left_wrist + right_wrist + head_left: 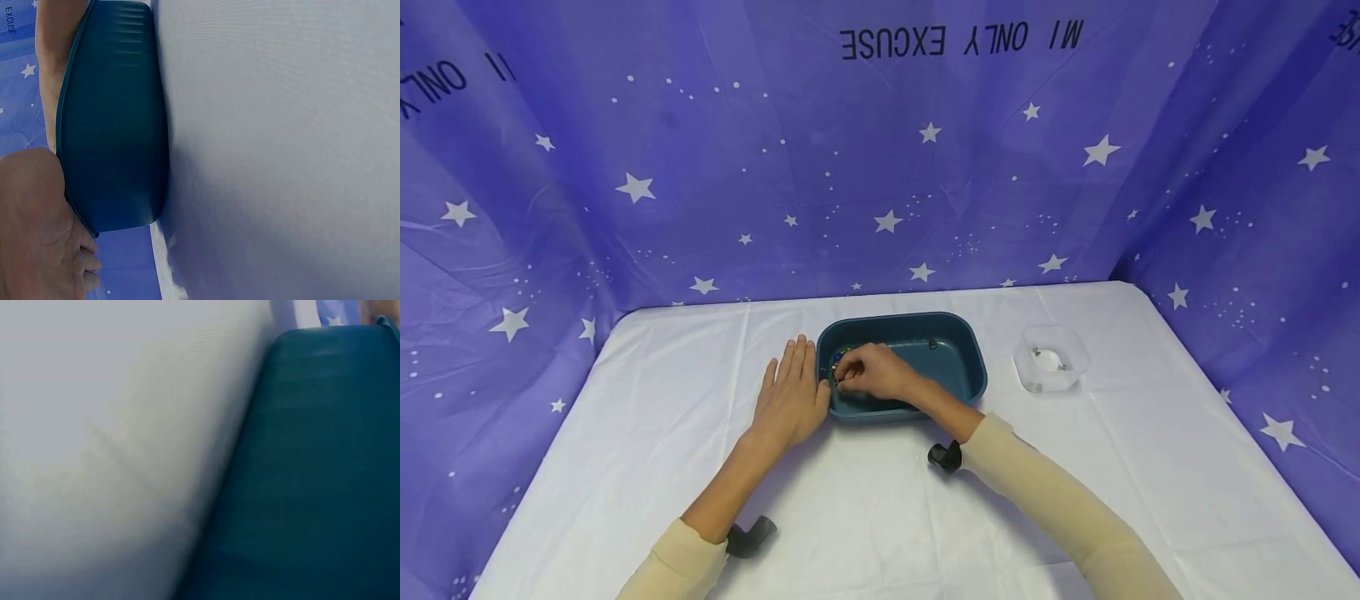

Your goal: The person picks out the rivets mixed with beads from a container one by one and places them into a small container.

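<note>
A dark teal rectangular tub (958,325) stands on the table. Against its left end lies my left hand (787,398), fingers straight and thumb by the rim; the left wrist view also shows this hand (31,225) touching the tub's edge (112,119). My right hand (876,371) reaches down inside the tub at the left, its fingers bent over a cluster of small shiny, glass-like marbles (837,357) in blue and green. Whether the fingertips pinch one is hidden. Another small round marble (933,342) lies apart near the tub's back wall. The right wrist view shows only the tub's outside (312,462).
To the right of the tub stands a clear plastic box (1051,360) with several small marbles inside. A white cloth (865,508) covers the table. Purple star-patterned curtains (880,167) hang at the back and sides. Black wrist cameras (752,537) stick out from both sleeves.
</note>
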Tool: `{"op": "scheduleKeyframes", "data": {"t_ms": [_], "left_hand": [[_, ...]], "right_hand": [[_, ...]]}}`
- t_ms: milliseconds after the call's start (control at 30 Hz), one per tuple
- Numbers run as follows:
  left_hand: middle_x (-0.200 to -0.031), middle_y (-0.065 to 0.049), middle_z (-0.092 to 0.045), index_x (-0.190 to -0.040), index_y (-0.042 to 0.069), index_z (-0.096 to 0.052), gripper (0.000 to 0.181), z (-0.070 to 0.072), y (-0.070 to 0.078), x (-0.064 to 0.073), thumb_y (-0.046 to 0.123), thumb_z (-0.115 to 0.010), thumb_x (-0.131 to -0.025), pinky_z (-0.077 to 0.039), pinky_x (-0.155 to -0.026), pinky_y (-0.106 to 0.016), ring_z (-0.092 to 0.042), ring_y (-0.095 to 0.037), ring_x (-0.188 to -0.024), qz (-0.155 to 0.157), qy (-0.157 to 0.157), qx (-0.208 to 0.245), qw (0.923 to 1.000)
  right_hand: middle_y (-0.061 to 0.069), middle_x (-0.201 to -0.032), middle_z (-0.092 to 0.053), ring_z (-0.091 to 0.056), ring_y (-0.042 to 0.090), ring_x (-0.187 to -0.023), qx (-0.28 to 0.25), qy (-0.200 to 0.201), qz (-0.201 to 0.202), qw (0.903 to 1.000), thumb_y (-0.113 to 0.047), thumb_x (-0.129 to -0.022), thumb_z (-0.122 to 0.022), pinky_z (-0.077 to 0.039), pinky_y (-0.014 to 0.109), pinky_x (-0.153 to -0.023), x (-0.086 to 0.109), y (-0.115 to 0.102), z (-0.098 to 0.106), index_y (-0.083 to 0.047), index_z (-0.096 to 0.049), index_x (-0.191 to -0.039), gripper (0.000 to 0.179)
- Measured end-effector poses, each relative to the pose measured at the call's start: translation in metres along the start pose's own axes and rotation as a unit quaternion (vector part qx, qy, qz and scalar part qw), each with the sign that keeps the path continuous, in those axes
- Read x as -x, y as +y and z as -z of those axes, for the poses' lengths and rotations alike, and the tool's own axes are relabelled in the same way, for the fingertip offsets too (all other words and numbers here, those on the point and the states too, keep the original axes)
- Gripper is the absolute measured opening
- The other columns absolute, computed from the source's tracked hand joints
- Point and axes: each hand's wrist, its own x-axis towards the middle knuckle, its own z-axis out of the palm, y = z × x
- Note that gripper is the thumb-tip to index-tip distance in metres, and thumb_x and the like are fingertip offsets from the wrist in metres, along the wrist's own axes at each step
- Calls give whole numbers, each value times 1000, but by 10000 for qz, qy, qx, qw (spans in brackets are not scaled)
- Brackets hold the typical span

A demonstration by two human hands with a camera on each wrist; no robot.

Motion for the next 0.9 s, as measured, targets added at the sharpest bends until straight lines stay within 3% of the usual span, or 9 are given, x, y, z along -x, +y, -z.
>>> {"op": "scheduleKeyframes", "data": {"t_ms": [367,600,900], "left_hand": [[-164,-22,-10,-156,-8,-15,67,-1,0,-1,29,-38,-105,-7,-117,-56,-6,-36,-151,45,29,54,10000],[-163,-23,-9,-156,-8,-15,66,-2,-1,-1,28,-38,-105,-6,-118,-56,-6,-36,-151,28,55,72,10000],[-163,-24,-12,-155,-9,-17,67,-3,-1,-1,27,-41,-104,-9,-117,-57,-10,-38,-150,-6,134,56,9999]], "right_hand": [[-3,-88,-71,-64,10,-78,-469,388,-154,9980,-14,-91,-75,-53,28,-73,19,3,33,-1,-75,-105,19],[-3,-89,-70,-64,16,-80,-743,681,-296,9945,-16,-92,-74,-53,34,-74,41,2,59,-6,-75,-106,17],[8,-95,-70,-65,25,-87,-1668,1120,-391,9788,-12,-94,-71,-53,46,-82,71,6,94,4,-71,-111,24]]}}
